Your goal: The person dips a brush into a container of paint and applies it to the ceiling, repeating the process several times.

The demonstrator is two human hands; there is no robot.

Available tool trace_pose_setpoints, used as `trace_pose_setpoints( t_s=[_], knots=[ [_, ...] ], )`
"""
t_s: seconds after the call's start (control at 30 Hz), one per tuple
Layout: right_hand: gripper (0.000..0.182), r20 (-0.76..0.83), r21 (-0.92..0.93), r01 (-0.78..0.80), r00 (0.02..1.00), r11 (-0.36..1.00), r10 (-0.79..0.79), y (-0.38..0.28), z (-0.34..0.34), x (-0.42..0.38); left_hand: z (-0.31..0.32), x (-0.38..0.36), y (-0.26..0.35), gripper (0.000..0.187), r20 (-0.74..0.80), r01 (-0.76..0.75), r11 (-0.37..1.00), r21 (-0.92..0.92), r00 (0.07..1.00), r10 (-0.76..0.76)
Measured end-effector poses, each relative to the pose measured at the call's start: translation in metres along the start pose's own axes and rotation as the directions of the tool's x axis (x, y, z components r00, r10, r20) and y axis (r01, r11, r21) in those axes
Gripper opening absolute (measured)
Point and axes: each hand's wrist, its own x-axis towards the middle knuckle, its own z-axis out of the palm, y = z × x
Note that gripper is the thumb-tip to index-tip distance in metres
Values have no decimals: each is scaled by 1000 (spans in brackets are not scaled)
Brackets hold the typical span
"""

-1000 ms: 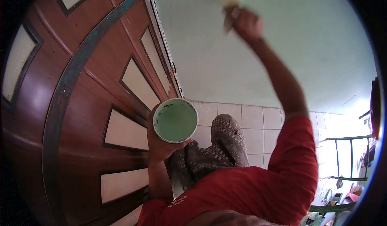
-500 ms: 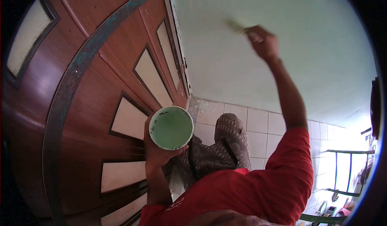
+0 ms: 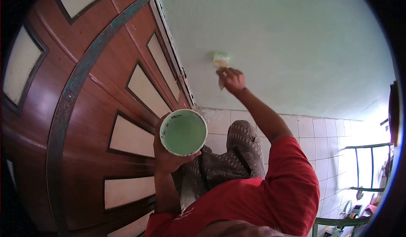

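My left hand point(image 3: 168, 157) is wrapped around a round white-rimmed paint bucket point(image 3: 184, 132). Light green paint fills its inside, and dark smudges mark the rim. In my right hand point(image 3: 232, 80), fingers closed, is a paintbrush point(image 3: 220, 61) with green-coated bristles, slightly blurred. The bristles are at the pale green wall point(image 3: 296, 55), to the right of the door frame; whether they press on it is hard to tell. Part of the brush handle shows below my fingers.
On the left stands a brown wooden door point(image 3: 101, 110) with pale panels and a worn green metal strip. Light floor tiles point(image 3: 306, 148) run along the wall's foot. At the right are a green metal railing point(image 3: 363, 189) and assorted items beyond it.
My right hand has moved the paintbrush down and to the left along the wall, closer to the door frame. My left hand still holds the paint bucket, and the view has shifted slightly.
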Motion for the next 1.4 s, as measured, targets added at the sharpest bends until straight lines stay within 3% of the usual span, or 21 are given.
trace_pose_setpoints(
  t_s=[0.17,0.2,0.33,0.43,0.47,0.5,0.53,0.6,0.67,0.73,0.77,0.8,0.83,0.87,0.93,1.03,1.1,1.23,1.27,1.33,1.4],
  knots=[
    [23,232,136,-219,955,966,184,-1,-28,18,-4,-8,-3,120,-27,-51,995,85,998,53],
    [20,115,60,-138,985,989,131,24,-38,26,-4,-10,-2,120,-25,-45,996,83,999,47],
    [12,-165,61,-281,943,958,288,94,-171,123,-2,-15,0,120,-48,-1,999,48,999,3],
    [14,-544,-178,-203,836,963,75,132,-216,182,0,-16,-5,119,-60,17,1000,15,998,-16],
    [17,-592,-82,-199,798,977,113,106,-240,209,0,-14,-6,118,-46,29,1000,6,999,-29],
    [13,-668,-251,-210,744,945,-12,111,-249,226,1,-11,-6,118,-55,23,1000,5,998,-23],
    [8,-682,-231,-67,722,971,-113,102,-254,250,0,-8,-4,117,-37,6,1000,10,999,-5],
    [9,-683,-206,-29,720,978,-122,85,-257,282,-1,-5,-4,116,-25,-17,1000,23,1000,18],
    [10,-593,-381,-40,777,924,-210,98,-228,300,-2,-4,-8,116,-24,-27,999,29,999,27],
    [20,-298,-874,-275,954,400,5,156,-131,267,-1,-6,-8,116,-35,-30,999,20,999,30],
    [18,-307,-847,-138,916,514,-259,103,-119,246,-1,-7,-7,117,-45,-29,1000,11,999,29],
    [18,-365,-884,-175,838,434,-406,81,-88,215,-3,-7,-5,117,-48,-42,999,7,998,42],
    [16,-345,-842,-41,808,538,-477,52,-72,185,-4,-7,-3,118,-39,-54,998,14,998,54],
    [11,-104,-353,159,973,922,-207,38,-54,146,-3,-10,-2,119,-33,-58,998,22,998,59],
    [12,102,-126,204,976,971,-192,5,-21,83,-4,-12,0,119,-40,-51,998,25,998,52],
    [15,220,36,242,945,970,-244,-8,-4,57,-6,-17,5,120,-39,-35,999,20,999,35],
    [17,573,22,-48,819,999,27,-12,-27,91,-9,-19,10,121,-40,-29,1000,11,999,29],
    [21,324,-73,-162,929,984,177,33,-108,237,-16,-11,11,121,-11,-90,994,63,996,91],
    [20,164,-135,-42,984,990,64,46,-131,272,-17,-9,10,121,-8,-97,994,56,995,98],
    [19,-88,-273,-31,996,961,8,65,-168,340,-15,-5,7,120,-15,-110,993,29,994,111],
    [9,-353,-289,173,895,942,-272,56,-202,387,-15,-3,7,120,-20,-121,993,9,992,121]
  ],
)
